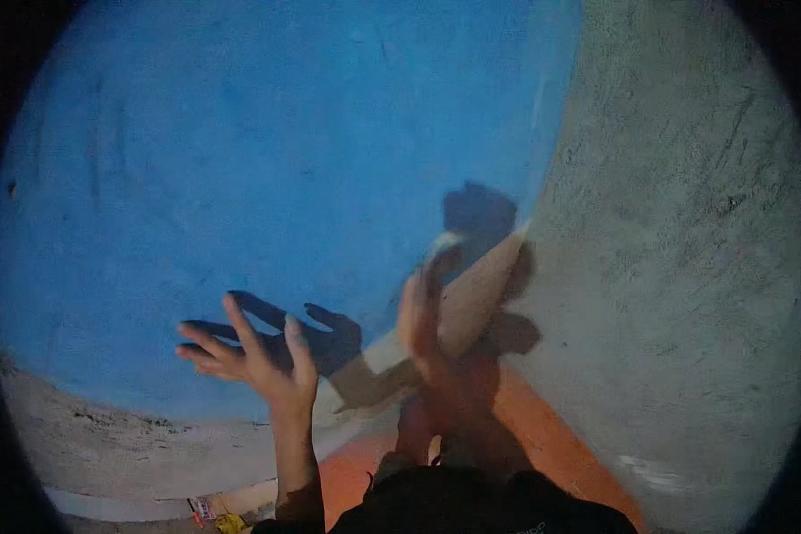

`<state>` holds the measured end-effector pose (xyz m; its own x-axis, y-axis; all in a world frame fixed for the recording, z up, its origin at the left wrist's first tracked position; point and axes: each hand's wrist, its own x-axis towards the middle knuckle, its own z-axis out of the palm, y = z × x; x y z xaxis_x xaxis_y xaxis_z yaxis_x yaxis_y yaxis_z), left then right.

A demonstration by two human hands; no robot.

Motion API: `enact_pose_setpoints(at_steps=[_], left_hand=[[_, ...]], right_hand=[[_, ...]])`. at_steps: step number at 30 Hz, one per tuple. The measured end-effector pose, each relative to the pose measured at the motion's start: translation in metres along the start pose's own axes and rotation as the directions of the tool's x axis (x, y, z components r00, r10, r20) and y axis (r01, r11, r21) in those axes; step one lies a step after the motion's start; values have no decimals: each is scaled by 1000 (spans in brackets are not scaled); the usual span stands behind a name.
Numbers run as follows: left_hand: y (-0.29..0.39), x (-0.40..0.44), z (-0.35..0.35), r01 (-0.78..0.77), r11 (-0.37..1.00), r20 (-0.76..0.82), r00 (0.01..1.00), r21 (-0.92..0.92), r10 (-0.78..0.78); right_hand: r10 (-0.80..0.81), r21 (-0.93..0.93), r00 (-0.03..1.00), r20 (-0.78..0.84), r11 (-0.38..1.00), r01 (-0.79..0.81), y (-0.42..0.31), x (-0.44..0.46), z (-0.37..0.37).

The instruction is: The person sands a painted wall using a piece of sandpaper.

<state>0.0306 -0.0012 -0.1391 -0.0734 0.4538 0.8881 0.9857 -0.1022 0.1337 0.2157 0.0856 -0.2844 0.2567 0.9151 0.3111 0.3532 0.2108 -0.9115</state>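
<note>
Dark shirt (481,507) nearest; farther off, the left hand (271,365) spreads empty fingers and the right hand (425,320) blurs, its grip unclear. Both rise before a painted surface (240,178), apparently blocking light, hence the shadows (479,212).

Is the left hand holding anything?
No, the left hand is empty, its fingers spread apart against the blue surface behind.

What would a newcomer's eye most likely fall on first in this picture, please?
Probably the broad blue patch filling the view's upper left and centre. Against its lower part, the left hand spreads its fingers, with a sharp dark shadow beside it. Farther right, the right hand is raised but blurred, above the orange patch at the bottom.
</note>
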Motion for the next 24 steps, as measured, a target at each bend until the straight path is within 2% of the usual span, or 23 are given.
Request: enact_pose_setpoints(at_steps=[2,3,5,7,8,10,13,14,16,17,20,22,24], left_hand=[[5,0,4,3,1000,-9,1000,30,-3],[10,-1,4,21,1000,8,1000,16,-22],[21,3,3,4,1000,52,999,12,-5],[32,8,10,5,1000,78,997,16,-6],[39,10,16,-7,1000,62,998,1,7],[45,13,26,-22,999,42,999,-30,23],[50,13,42,-63,997,0,998,-37,63],[50,15,42,-72,996,3,997,-53,73],[47,14,42,-72,993,-1,997,-91,73],[46,14,41,-60,993,16,998,-103,62],[43,11,39,-46,991,55,997,-124,53],[45,11,45,-62,991,45,997,-123,68],[46,12,49,-77,987,24,996,-139,81]], right_hand=[[107,261,992,-59,961,-88,-2,55,-36],[137,336,987,-79,936,-103,-10,71,-46],[176,337,981,-86,931,-138,-7,64,-35],[-41,18,990,-136,999,44,-3,7,5],[-261,-232,955,-142,946,225,-2,-28,22],[-135,-57,991,20,989,136,-17,-73,30],[-269,-366,962,50,891,268,-2,-54,8],[25,66,998,-50,998,-22,12,-21,6],[120,250,983,-138,965,-83,7,50,-36],[-100,-21,974,-202,995,97,-10,62,-64],[-90,-55,984,-156,995,82,19,47,-36],[-67,-53,987,-146,997,60,11,26,-13],[13,-7,986,-168,1000,-14,-55,-22,-3]])
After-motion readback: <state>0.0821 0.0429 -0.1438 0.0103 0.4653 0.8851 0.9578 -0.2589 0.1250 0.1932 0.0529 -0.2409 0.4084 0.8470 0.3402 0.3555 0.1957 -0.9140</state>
